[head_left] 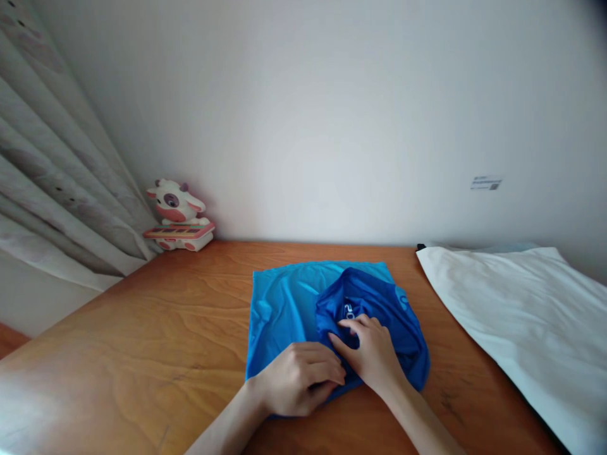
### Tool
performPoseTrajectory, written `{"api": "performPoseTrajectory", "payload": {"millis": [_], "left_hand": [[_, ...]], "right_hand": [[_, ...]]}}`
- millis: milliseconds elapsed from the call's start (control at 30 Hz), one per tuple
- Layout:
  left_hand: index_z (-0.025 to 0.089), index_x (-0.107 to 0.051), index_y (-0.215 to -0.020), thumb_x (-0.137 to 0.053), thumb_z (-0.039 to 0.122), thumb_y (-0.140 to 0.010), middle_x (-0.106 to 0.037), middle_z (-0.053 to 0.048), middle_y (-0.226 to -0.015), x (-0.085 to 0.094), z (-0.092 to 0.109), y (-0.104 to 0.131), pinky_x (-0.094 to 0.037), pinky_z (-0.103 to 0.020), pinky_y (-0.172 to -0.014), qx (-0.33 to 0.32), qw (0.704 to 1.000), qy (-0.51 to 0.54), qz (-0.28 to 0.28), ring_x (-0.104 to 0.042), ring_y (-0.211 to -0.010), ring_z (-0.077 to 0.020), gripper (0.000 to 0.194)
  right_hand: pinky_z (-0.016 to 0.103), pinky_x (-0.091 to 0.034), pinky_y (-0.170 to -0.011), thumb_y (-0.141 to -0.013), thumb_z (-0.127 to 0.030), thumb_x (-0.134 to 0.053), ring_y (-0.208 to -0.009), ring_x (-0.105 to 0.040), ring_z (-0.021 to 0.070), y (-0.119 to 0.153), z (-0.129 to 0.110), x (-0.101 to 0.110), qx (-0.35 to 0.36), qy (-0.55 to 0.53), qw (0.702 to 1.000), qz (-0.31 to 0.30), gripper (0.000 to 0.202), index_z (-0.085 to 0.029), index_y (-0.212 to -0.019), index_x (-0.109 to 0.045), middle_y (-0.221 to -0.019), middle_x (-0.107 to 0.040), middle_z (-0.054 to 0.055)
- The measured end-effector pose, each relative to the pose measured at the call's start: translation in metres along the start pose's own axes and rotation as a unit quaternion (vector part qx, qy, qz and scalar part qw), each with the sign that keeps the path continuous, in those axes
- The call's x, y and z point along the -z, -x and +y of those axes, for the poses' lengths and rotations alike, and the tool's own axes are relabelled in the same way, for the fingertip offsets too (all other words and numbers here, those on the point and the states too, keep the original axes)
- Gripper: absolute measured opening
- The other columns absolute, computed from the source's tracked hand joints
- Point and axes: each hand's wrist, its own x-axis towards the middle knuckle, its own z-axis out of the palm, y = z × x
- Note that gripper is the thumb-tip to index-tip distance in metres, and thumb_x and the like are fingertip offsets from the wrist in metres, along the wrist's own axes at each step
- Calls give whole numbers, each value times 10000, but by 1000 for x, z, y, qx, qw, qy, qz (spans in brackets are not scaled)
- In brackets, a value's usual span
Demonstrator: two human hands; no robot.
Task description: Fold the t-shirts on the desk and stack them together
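Observation:
A blue garment of thin, shiny cloth lies on the wooden table, bright blue at the left and back. Its darker blue part is bunched and folded over at the right, with white lettering partly hidden by my fingers. My left hand is closed at the garment's front edge, fingers curled down onto the cloth; the fingertips are partly hidden. Just right of it, my right hand rests on the dark part, with thumb and forefinger apart and touching the cloth. The garment's exact kind cannot be made out.
A cow-shaped toy piano stands at the table's back left corner, beside a pale curtain. White cloth covers the right side of the table. The wall behind bears a small label.

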Motion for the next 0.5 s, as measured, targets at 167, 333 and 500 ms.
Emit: {"api": "performPoseTrajectory", "payload": {"millis": [167, 333, 500], "left_hand": [[213, -671, -1145, -540, 280, -1012, -743, -115, -1209, 15, -13, 7, -550, -379, -1025, 150, 982, -43, 110, -678, -1169, -222, 198], [221, -556, -1430, -404, 439, -1073, -565, -121, -1523, 23, -46, 29, -376, -550, -1202, 324, 923, -206, 32, -472, -1452, -295, 445], [209, -695, -1274, -481, 480, -1037, -679, -160, -1370, 30, -47, 33, -480, -555, -1071, 391, 840, -377, -14, -624, -1279, -365, 419]], "right_hand": [[427, -522, -832, -972, -355, -513, -908, -687, 281, -5, 15, -4, 7, -92, 996, 15, 279, -270, -1027, -772, -962, -755, 81], [409, -542, -895, -965, -555, -473, -1009, -714, 293, -16, 23, 7, -99, -245, 962, 72, 408, -229, -1074, -692, -1076, -770, 116], [446, -531, -908, -935, -582, -445, -1011, -690, 305, -26, 52, 29, -236, -262, 901, 253, 436, -209, -1083, -616, -1054, -740, 133]]}}
